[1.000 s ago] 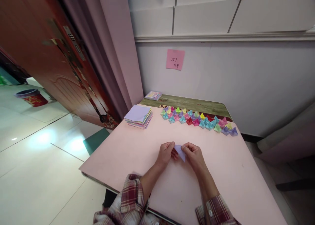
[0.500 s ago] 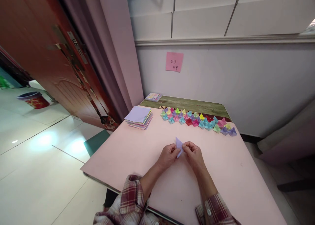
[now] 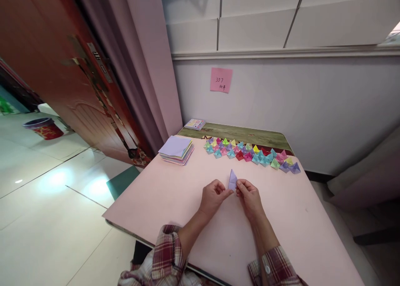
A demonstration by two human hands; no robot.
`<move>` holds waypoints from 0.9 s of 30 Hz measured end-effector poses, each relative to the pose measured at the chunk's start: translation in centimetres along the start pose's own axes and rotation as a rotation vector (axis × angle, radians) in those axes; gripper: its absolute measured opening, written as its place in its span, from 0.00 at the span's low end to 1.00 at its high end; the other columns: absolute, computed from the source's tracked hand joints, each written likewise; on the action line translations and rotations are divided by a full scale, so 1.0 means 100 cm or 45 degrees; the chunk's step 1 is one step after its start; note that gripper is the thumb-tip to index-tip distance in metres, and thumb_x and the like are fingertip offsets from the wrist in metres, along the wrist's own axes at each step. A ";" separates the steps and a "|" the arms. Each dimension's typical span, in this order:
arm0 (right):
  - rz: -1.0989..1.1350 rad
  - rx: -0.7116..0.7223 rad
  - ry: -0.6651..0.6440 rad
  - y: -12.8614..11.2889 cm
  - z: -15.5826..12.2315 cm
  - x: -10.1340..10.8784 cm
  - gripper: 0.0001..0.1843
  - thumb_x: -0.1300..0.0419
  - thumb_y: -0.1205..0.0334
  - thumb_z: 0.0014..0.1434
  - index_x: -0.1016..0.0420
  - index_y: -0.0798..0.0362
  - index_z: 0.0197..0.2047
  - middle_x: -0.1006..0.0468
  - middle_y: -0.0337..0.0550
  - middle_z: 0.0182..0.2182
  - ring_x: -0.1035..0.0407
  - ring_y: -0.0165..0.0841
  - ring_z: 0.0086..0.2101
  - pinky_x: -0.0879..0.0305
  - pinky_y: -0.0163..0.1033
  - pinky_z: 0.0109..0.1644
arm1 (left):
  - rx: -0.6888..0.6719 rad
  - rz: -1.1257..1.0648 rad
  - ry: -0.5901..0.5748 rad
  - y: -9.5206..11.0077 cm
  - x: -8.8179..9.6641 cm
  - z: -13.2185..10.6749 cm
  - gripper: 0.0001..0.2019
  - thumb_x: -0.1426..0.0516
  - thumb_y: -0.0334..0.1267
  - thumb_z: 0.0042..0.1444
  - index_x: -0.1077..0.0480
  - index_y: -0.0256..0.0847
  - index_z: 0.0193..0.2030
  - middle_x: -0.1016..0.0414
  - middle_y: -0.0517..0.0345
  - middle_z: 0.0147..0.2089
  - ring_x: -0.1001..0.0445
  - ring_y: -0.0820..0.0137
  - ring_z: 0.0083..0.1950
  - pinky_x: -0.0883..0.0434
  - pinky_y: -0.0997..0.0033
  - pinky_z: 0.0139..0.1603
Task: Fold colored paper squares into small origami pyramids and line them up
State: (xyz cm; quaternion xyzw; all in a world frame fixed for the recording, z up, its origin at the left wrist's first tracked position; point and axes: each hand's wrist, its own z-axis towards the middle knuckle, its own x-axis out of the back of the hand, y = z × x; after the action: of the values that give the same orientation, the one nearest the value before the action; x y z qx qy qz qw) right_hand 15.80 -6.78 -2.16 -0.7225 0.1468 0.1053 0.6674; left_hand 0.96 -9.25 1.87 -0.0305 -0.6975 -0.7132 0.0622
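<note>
Both hands pinch a small folded lilac paper piece (image 3: pixel 232 179) above the middle of the pink table (image 3: pixel 175 194). My left hand (image 3: pixel 214 197) grips its lower left edge with thumb and fingers closed. My right hand (image 3: pixel 249 198) pinches its lower right edge. The piece stands upright with its point up. Behind it, a row of several small folded paper shapes (image 3: pixel 251 154) in many colours lies along the table's far side.
A stack of coloured square paper (image 3: pixel 176 149) sits at the table's far left. A small packet (image 3: pixel 194 124) lies on the wooden strip by the wall. A pink note (image 3: pixel 221 79) hangs on the wall. A door (image 3: pixel 62 69) stands open at left.
The lilac piece has been turned from lying slanted between my hands to standing upright with its point up. Both hands shifted slightly to the right.
</note>
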 end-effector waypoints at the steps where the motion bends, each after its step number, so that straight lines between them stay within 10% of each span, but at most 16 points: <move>1: 0.010 -0.003 -0.011 -0.001 0.000 -0.001 0.16 0.31 0.49 0.48 0.23 0.52 0.33 0.31 0.35 0.22 0.40 0.27 0.24 0.42 0.32 0.28 | -0.073 -0.022 0.074 0.004 0.000 0.001 0.13 0.34 0.44 0.44 0.32 0.39 0.28 0.36 0.66 0.23 0.40 0.77 0.24 0.41 0.76 0.26; 6: 0.005 -0.004 -0.053 0.000 -0.002 -0.003 0.16 0.31 0.49 0.49 0.22 0.52 0.33 0.31 0.35 0.22 0.40 0.27 0.24 0.41 0.33 0.28 | -0.238 -0.040 0.168 0.011 -0.001 0.004 0.09 0.35 0.38 0.45 0.27 0.39 0.32 0.35 0.63 0.30 0.39 0.75 0.28 0.38 0.75 0.31; 27: -0.158 0.048 -0.031 -0.003 -0.004 -0.005 0.17 0.32 0.48 0.50 0.21 0.53 0.32 0.30 0.37 0.22 0.39 0.29 0.25 0.42 0.34 0.29 | 0.008 -0.309 0.065 0.000 -0.006 0.008 0.11 0.34 0.41 0.45 0.29 0.36 0.27 0.32 0.64 0.24 0.38 0.77 0.25 0.41 0.76 0.27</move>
State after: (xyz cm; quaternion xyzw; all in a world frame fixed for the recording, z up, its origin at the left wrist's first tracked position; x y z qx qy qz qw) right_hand 15.38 -7.13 -1.66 -0.7162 0.0954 0.0695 0.6878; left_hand 1.48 -8.43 1.81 0.0726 -0.6966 -0.7137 -0.0066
